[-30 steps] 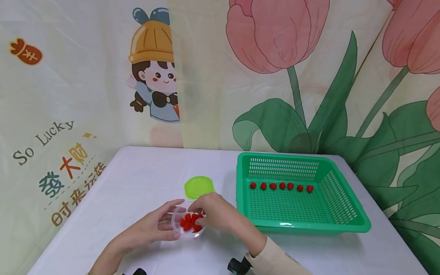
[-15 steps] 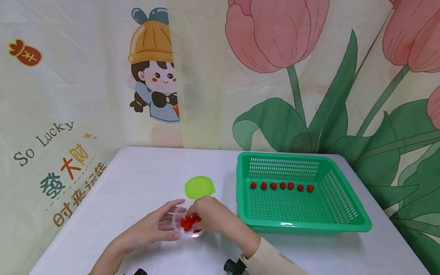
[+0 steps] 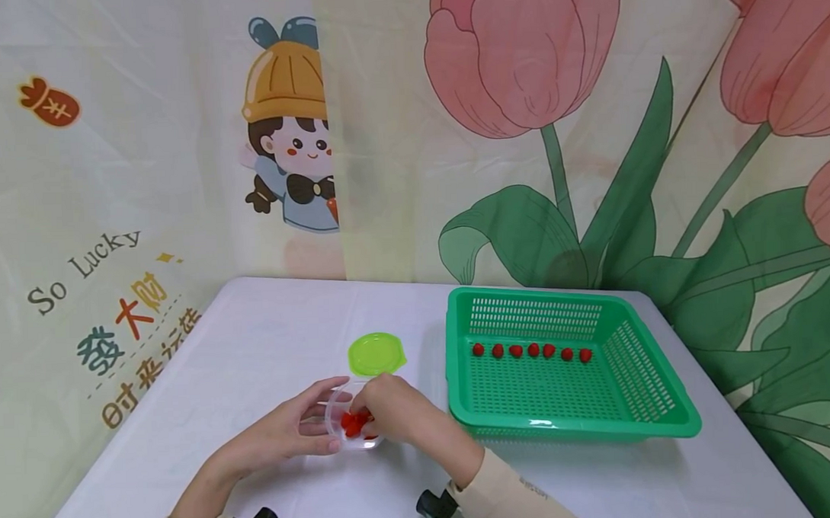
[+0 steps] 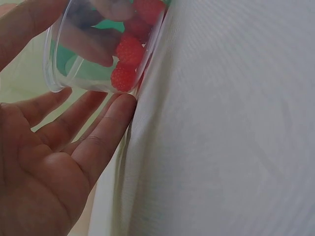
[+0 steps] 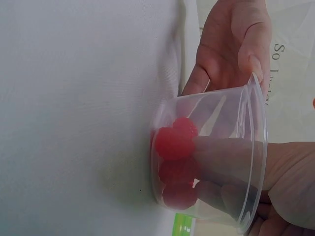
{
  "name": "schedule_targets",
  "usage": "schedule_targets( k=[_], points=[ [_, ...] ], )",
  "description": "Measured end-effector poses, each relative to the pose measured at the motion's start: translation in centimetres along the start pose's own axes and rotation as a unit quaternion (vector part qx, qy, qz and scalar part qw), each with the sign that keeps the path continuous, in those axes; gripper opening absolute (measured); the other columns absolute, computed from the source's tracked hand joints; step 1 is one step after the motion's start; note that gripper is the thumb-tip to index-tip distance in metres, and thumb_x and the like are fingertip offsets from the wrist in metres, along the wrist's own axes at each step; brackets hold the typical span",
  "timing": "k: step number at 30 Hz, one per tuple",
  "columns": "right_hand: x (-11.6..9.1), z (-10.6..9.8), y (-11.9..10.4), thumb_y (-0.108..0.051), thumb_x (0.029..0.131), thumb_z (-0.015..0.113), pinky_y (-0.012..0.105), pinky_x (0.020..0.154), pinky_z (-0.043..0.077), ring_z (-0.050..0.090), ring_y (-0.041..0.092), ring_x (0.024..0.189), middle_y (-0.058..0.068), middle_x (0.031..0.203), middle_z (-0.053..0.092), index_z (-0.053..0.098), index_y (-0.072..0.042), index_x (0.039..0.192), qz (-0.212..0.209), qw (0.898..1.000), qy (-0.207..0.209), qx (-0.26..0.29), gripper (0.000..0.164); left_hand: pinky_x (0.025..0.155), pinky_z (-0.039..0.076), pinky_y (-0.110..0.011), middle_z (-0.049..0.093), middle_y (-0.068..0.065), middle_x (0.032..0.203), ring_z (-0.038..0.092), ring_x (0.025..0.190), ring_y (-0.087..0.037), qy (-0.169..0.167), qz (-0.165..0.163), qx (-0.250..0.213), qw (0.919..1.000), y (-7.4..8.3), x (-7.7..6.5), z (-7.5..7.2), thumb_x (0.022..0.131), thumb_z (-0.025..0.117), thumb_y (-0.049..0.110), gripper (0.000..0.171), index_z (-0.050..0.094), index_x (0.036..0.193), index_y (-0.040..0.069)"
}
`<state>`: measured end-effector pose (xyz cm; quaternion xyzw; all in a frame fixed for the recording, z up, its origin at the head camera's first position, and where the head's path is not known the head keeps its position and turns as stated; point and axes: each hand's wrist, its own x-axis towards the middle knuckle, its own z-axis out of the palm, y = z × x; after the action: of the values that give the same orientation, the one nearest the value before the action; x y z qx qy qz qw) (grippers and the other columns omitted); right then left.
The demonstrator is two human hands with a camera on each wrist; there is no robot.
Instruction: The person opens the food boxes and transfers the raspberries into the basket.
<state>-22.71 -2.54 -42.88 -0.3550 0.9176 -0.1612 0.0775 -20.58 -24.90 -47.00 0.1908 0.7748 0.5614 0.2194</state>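
Observation:
A clear plastic tub (image 5: 221, 118) stands on the white tabletop with several red raspberries (image 5: 174, 142) at its bottom. My left hand (image 3: 286, 423) holds the tub from the left, thumb on the near side and fingers on the far side. In the right wrist view its thumb reaches the rim. My right hand (image 3: 393, 408) reaches down into the tub from the right, fingertips among the raspberries. Through the tub wall in the left wrist view, its fingers (image 4: 101, 49) show right at the berries; I cannot tell whether they pinch one.
A green plastic basket (image 3: 550, 395) stands to the right, with several red berries (image 3: 533, 350) in a row on its floor. A lime-green lid (image 3: 375, 353) lies just behind the tub. Beyond the table (image 3: 280, 325) hangs a printed cloth backdrop (image 3: 383, 138).
My right hand has shifted slightly left and deeper into the tub, covering more of the raspberries. The left hand, tub, lid and basket stay put.

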Motion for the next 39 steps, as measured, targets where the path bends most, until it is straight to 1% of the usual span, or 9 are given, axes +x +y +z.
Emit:
schedule_targets(
  k=[8, 14, 18, 22, 27, 31, 35, 39],
  points=[
    [0.11, 0.05, 0.06, -0.015, 0.078, 0.083, 0.01, 0.068, 0.048, 0.056, -0.001, 0.069, -0.009, 0.08, 0.072, 0.08, -0.018, 0.098, -0.01, 1.0, -0.005, -0.006, 0.02, 0.098, 0.049, -0.027, 0.042, -0.007, 0.148, 0.049, 0.131, -0.03, 0.003, -0.005, 0.007, 1.0, -0.01, 0.12, 0.03, 0.088, 0.074, 0.016, 0.08, 0.028, 0.151, 0.033],
    [0.36, 0.21, 0.0, -0.015, 0.079, 0.082, 0.009, 0.068, 0.047, 0.054, 0.0, 0.07, -0.011, 0.079, 0.071, 0.08, -0.02, 0.095, -0.034, 0.999, -0.004, -0.035, 0.016, 0.097, 0.05, -0.025, 0.041, -0.008, 0.148, 0.049, 0.13, -0.032, -0.003, -0.006, -0.004, 1.0, -0.11, 0.09, 0.0, 0.089, 0.073, 0.015, 0.08, 0.026, 0.153, 0.029],
    [0.49, 0.25, -0.08, -0.016, 0.081, 0.081, 0.01, 0.066, 0.045, 0.053, 0.001, 0.07, -0.012, 0.075, 0.069, 0.08, -0.021, 0.091, -0.049, 0.997, 0.001, -0.061, 0.011, 0.096, 0.05, -0.025, 0.041, -0.007, 0.149, 0.051, 0.13, -0.031, -0.006, -0.004, -0.009, 0.9999, -0.16, 0.09, 0.03, 0.089, 0.072, 0.013, 0.08, 0.026, 0.153, 0.029],
    [0.56, 0.24, -0.17, -0.017, 0.081, 0.081, 0.011, 0.065, 0.044, 0.052, 0.001, 0.069, -0.012, 0.074, 0.069, 0.08, -0.022, 0.089, -0.055, 0.996, 0.0, -0.07, 0.009, 0.096, 0.05, -0.025, 0.041, -0.007, 0.149, 0.051, 0.129, -0.03, -0.007, -0.001, -0.009, 0.9999, -0.11, 0.09, 0.05, 0.089, 0.072, 0.013, 0.081, 0.025, 0.153, 0.029],
    [0.61, 0.28, -0.27, -0.019, 0.078, 0.084, 0.01, 0.064, 0.044, 0.052, 0.0, 0.067, -0.011, 0.075, 0.07, 0.08, -0.021, 0.089, -0.052, 0.997, -0.003, -0.062, 0.011, 0.097, 0.049, -0.025, 0.041, -0.007, 0.148, 0.051, 0.13, -0.03, -0.007, 0.003, -0.008, 0.9999, -0.04, 0.06, 0.03, 0.089, 0.073, 0.014, 0.082, 0.025, 0.153, 0.028],
    [0.64, 0.35, -0.19, -0.018, 0.078, 0.084, 0.01, 0.064, 0.044, 0.052, -0.001, 0.067, -0.012, 0.073, 0.069, 0.08, -0.02, 0.087, -0.046, 0.998, -0.004, -0.046, 0.01, 0.096, 0.05, -0.026, 0.041, -0.008, 0.149, 0.05, 0.13, -0.031, -0.01, 0.004, -0.013, 0.9999, -0.04, 0.04, 0.04, 0.089, 0.072, 0.013, 0.081, 0.024, 0.153, 0.028],
    [0.59, 0.23, 0.03, -0.017, 0.078, 0.083, 0.009, 0.065, 0.046, 0.054, -0.002, 0.068, -0.012, 0.075, 0.069, 0.08, -0.02, 0.089, -0.042, 0.999, -0.013, -0.011, 0.011, 0.095, 0.05, -0.026, 0.041, -0.008, 0.149, 0.05, 0.13, -0.032, -0.008, 0.001, -0.013, 0.9999, -0.05, 0.02, 0.04, 0.089, 0.072, 0.013, 0.081, 0.025, 0.153, 0.028],
    [0.5, -0.03, 0.48, -0.017, 0.079, 0.083, 0.009, 0.067, 0.047, 0.055, -0.002, 0.07, -0.013, 0.078, 0.07, 0.08, -0.019, 0.091, -0.054, 0.998, -0.021, 0.032, 0.012, 0.096, 0.05, -0.026, 0.04, -0.008, 0.148, 0.05, 0.13, -0.032, -0.008, -0.002, -0.012, 0.9999, -0.01, 0.0, 0.0, 0.089, 0.071, 0.013, 0.08, 0.025, 0.153, 0.029]
  ],
)
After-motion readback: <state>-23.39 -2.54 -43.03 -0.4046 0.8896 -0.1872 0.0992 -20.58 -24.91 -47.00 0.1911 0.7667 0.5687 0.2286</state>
